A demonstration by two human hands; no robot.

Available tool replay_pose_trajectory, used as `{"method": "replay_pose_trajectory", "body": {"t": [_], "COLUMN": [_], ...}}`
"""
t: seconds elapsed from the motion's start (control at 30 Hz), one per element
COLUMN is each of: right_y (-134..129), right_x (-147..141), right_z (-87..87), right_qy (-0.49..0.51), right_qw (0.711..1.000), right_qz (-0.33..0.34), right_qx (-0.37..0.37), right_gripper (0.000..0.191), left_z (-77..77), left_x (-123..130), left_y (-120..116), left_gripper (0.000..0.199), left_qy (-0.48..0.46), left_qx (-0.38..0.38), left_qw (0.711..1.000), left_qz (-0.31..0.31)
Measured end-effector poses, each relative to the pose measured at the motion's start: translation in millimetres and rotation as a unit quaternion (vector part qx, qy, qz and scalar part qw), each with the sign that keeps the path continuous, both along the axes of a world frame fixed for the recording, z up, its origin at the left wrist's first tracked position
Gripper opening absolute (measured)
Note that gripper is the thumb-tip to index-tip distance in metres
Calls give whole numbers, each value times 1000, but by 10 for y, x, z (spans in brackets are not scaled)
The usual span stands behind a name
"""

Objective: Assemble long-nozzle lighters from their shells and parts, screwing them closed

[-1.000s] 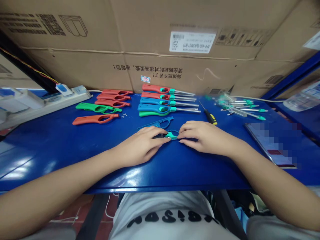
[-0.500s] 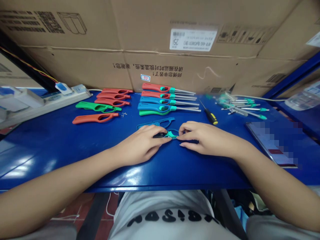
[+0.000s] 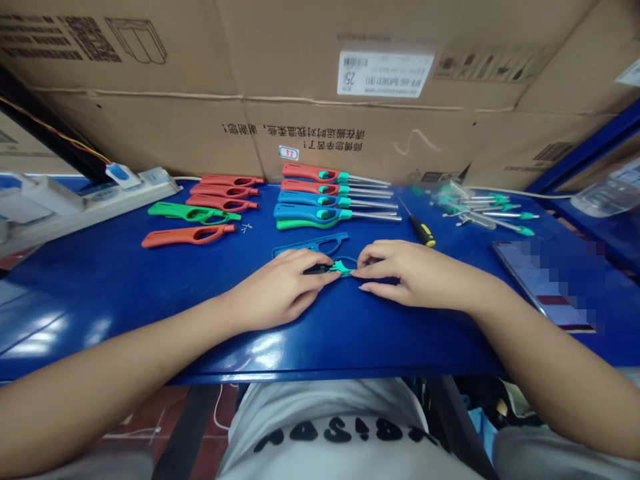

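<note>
Over a blue lighter casing half [image 3: 345, 260] near the table's middle, both of my hands are bent together. My left hand [image 3: 290, 283] is closed on the casing's left part, fingers over a black piece, with a fingertip by a teal trigger [image 3: 341, 267] lying in it. From the other side my right hand [image 3: 400, 272] pinches the casing's right end beside the trigger; its fingertips partly hide what they grip. Just behind lies another blue casing half [image 3: 313, 245], its loop pointing right.
Several assembled gas lighters [image 3: 315, 215] lie in a row at the back. Red and green casings [image 3: 193, 235] and small screws [image 3: 247, 228] are left of them. To the right are a screwdriver [image 3: 424, 231], metal-tube parts [image 3: 500, 217] and a phone [image 3: 545, 287]. A power strip [image 3: 120, 203] runs along the left.
The view has shifted very slightly. My hands stay at the blue casing half with nearly the same grip, and nothing else has visibly moved.
</note>
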State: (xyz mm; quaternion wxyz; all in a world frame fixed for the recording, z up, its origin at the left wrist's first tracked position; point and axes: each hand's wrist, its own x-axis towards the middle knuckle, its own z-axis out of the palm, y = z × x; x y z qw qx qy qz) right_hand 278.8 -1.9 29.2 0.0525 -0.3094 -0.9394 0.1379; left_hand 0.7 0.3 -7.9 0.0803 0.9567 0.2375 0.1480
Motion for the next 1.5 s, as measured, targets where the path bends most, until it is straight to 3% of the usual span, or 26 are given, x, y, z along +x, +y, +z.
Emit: {"method": "replay_pose_trajectory", "body": {"t": [0.57, 1.5], "right_y": [0, -67], "right_x": [8, -60], "right_z": [0, 36], "right_qy": [36, 18], "right_qw": [998, 998], "right_qz": [-15, -43], "right_qx": [-45, -45], "right_gripper": [27, 31], "left_z": [9, 15], "left_x": [26, 19], "left_y": [-5, -19], "left_gripper": [41, 38], "left_qy": [5, 15], "left_qx": [-9, -2], "left_qw": [1000, 1000], "left_qz": [8, 13]}}
